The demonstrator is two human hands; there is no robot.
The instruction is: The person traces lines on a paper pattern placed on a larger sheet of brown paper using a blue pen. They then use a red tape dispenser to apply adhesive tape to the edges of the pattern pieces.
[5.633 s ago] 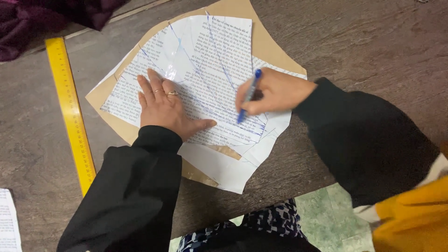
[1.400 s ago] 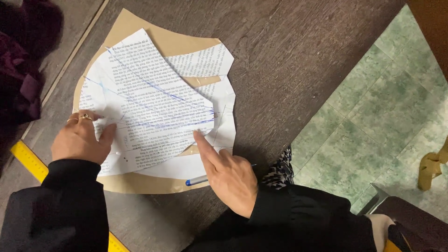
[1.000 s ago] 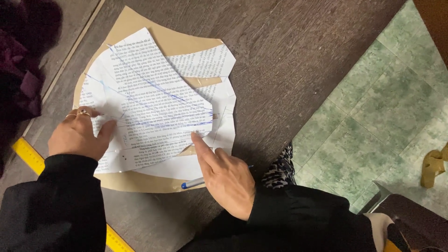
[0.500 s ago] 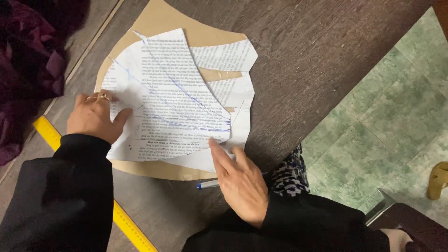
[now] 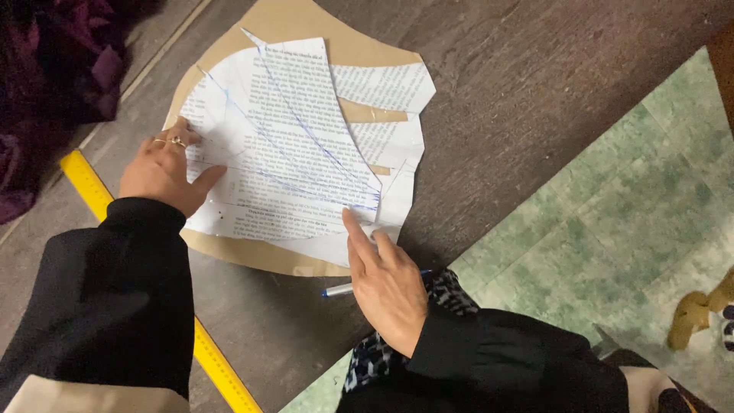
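Several printed paper sheets (image 5: 290, 145) marked with blue pen lines lie fanned over a brown cardboard cutout (image 5: 287, 23) on a dark table. My left hand (image 5: 164, 172), with a ring, presses flat on the sheets' left edge. With its fingers spread and index finger pointing, my right hand (image 5: 386, 287) touches the lower right corner of the sheets where the blue lines meet. A blue pen (image 5: 344, 289) lies on the table just beneath my right hand, partly hidden by it.
A yellow ruler (image 5: 92, 183) runs diagonally under my left sleeve. Dark purple cloth (image 5: 46, 84) is bunched at the upper left. A green patterned floor (image 5: 627, 222) shows past the table's edge at the right, with a small tan object (image 5: 699, 310) on it.
The pen has left my right hand and now lies on the table. The papers and cardboard were turned, and both hands now press flat on the sheets.
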